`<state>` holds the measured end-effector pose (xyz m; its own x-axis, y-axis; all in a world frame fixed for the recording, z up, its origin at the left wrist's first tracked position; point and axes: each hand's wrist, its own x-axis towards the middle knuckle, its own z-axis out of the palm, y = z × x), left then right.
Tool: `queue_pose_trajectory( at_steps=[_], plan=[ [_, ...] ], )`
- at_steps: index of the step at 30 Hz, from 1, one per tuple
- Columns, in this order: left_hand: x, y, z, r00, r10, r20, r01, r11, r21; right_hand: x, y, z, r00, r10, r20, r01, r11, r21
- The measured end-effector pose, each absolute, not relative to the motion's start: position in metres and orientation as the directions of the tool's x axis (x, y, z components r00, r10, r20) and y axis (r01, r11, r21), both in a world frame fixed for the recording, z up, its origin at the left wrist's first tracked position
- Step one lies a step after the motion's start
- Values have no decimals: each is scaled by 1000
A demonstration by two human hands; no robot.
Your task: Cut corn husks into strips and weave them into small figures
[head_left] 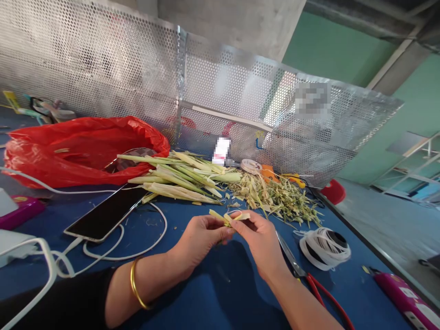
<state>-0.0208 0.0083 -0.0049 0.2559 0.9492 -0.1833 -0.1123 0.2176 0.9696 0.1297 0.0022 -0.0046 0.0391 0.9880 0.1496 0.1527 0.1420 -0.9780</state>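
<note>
My left hand [202, 238] pinches a small folded bundle of pale yellow-green leaf strips [228, 220] above the blue table. My right hand [257, 238] has its thumb and fingers closed on the same bundle from the other side, and a pale strip end sticks out over its fingers. A gold bangle [135, 284] circles the left wrist. Beyond the hands lie long pale green leaf stalks [182, 176] and, to their right, a heap of small knotted leaf pieces [282, 199]. Scissors with red handles [299, 270] rest beside my right hand.
A red plastic bag [68, 146] stands at the back left, with a phone [106, 213] and white cables before it. A spool of white cord [325, 247] and a purple object [405, 293] lie at right. A perforated metal screen [227, 87] edges the back.
</note>
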Motion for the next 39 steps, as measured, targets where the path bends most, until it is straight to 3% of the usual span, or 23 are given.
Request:
queue_pose_trajectory(
  at_steps=[9, 14, 18, 24, 26, 32, 39],
  plan=[
    [-22, 11, -6, 283, 938, -198, -7, 208, 978, 130, 0, -5, 16, 998, 63, 108, 61, -992],
    [-24, 12, -10, 302, 952, -42, 62, 24, 998, 128, -1, -2, 65, 997, -52, -47, -49, -998],
    [-27, 14, -9, 334, 941, 49, 156, -106, 982, 129, -1, 0, 20, 992, -126, -123, -122, -985],
    [-34, 21, -6, 475, 870, 136, 155, -235, 959, 133, -2, 1, -103, 975, -198, -217, -216, -952],
    [-35, 26, -6, 511, 847, 144, 151, -254, 955, 132, -1, 0, -102, 977, -187, -234, -206, -950],
    [-28, 28, -12, 504, 860, 82, 15, -103, 995, 129, 2, -6, 25, 999, -28, -171, -23, -985],
    [-31, 21, -9, 428, 886, 176, 155, -264, 952, 127, 0, -7, -24, 999, -36, -190, -40, -981]
  ],
)
